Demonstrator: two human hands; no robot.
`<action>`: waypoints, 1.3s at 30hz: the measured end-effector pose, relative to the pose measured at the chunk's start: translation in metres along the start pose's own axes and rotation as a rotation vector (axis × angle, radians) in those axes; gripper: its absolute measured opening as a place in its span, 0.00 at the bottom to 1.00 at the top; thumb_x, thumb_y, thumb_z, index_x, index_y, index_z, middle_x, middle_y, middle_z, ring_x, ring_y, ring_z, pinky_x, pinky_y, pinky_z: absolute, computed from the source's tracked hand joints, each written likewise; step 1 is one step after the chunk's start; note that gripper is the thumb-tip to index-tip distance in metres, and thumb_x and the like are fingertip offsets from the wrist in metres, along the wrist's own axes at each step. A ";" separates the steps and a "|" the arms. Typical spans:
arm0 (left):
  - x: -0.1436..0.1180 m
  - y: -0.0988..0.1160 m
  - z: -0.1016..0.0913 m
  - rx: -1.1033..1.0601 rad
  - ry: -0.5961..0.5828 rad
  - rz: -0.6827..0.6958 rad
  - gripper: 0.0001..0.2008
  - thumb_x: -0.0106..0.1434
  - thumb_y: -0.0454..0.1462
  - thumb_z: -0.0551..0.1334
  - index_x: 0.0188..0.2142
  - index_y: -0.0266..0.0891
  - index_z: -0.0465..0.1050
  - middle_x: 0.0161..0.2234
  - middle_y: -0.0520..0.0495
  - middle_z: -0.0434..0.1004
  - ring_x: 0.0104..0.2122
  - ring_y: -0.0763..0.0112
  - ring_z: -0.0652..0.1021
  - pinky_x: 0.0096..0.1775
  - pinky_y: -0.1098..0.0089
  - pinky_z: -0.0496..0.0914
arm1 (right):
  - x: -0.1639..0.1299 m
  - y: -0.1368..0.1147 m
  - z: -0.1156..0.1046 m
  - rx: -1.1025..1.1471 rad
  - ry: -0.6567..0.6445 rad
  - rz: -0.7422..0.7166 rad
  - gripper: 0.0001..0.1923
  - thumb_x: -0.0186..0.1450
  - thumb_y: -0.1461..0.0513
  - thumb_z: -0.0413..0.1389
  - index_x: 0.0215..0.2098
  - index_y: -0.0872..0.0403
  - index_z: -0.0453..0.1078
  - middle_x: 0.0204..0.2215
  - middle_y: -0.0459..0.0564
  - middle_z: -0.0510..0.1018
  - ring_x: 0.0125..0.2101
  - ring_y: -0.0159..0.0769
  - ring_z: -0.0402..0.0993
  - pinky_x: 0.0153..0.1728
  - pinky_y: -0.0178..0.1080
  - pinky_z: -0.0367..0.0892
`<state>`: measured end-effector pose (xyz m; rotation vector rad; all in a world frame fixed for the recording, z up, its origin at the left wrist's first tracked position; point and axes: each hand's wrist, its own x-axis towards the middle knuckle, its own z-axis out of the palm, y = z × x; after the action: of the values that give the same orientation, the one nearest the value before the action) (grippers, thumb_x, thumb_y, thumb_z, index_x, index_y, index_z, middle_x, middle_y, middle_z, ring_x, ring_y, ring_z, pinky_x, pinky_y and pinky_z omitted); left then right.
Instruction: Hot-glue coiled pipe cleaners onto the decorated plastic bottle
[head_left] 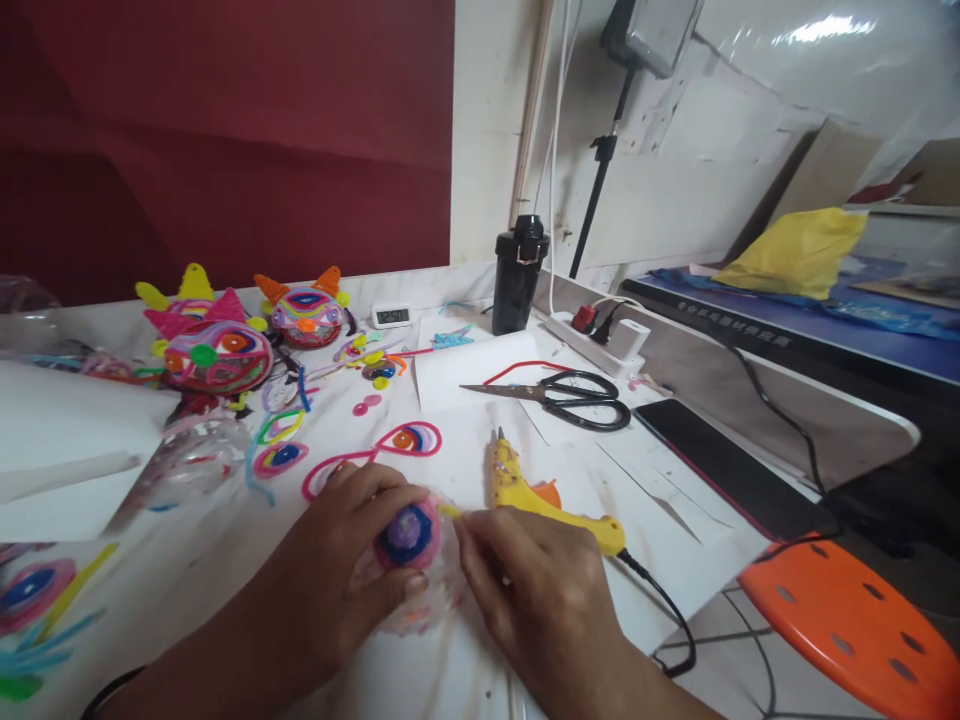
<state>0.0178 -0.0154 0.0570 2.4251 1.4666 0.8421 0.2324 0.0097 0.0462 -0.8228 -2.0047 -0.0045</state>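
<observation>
My left hand point(341, 560) is closed around a clear plastic piece point(427, 610), with thumb and fingers beside a coiled pipe-cleaner disc point(407, 532) in pink, blue and purple on it. At the disc's right edge my right hand point(536, 575) pinches a short yellow pipe cleaner point(450, 511). Just beyond that hand lies a yellow glue gun point(559, 510), nozzle pointing away, its cord running right. Ahead of my left hand are an eye-shaped pipe-cleaner piece point(409, 439) with a pink outline and another eye piece point(282, 459) in pink and blue.
Black-handled scissors point(581, 398) lie on white paper near a phone point(731, 470). Behind them stand a black bottle point(516, 275) and a power strip point(592, 345). Decorated masks point(217, 355) sit at back left. An orange stool point(855, 625) is beside the table.
</observation>
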 end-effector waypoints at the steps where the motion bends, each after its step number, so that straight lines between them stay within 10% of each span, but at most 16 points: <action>1: 0.000 0.000 0.000 0.003 0.001 -0.004 0.18 0.68 0.41 0.60 0.57 0.52 0.69 0.52 0.51 0.74 0.50 0.57 0.74 0.53 0.60 0.70 | 0.000 0.000 0.001 0.000 -0.001 0.000 0.17 0.73 0.68 0.51 0.27 0.55 0.74 0.16 0.44 0.73 0.16 0.31 0.68 0.21 0.34 0.59; 28: 0.001 0.002 -0.002 0.021 -0.039 0.081 0.20 0.69 0.38 0.58 0.59 0.57 0.66 0.53 0.48 0.70 0.48 0.54 0.72 0.48 0.56 0.70 | 0.000 -0.008 0.003 0.119 -0.140 0.186 0.17 0.69 0.67 0.51 0.22 0.54 0.70 0.15 0.44 0.74 0.14 0.30 0.71 0.19 0.33 0.58; 39: -0.001 0.004 -0.003 0.028 -0.050 0.054 0.21 0.69 0.35 0.58 0.59 0.57 0.67 0.54 0.49 0.68 0.49 0.55 0.70 0.50 0.56 0.68 | -0.017 -0.015 0.005 0.098 -0.074 0.151 0.14 0.73 0.65 0.47 0.37 0.55 0.75 0.20 0.45 0.76 0.15 0.34 0.71 0.19 0.37 0.58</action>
<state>0.0195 -0.0187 0.0607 2.4984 1.4103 0.7704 0.2262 -0.0096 0.0346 -0.9203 -1.9903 0.2120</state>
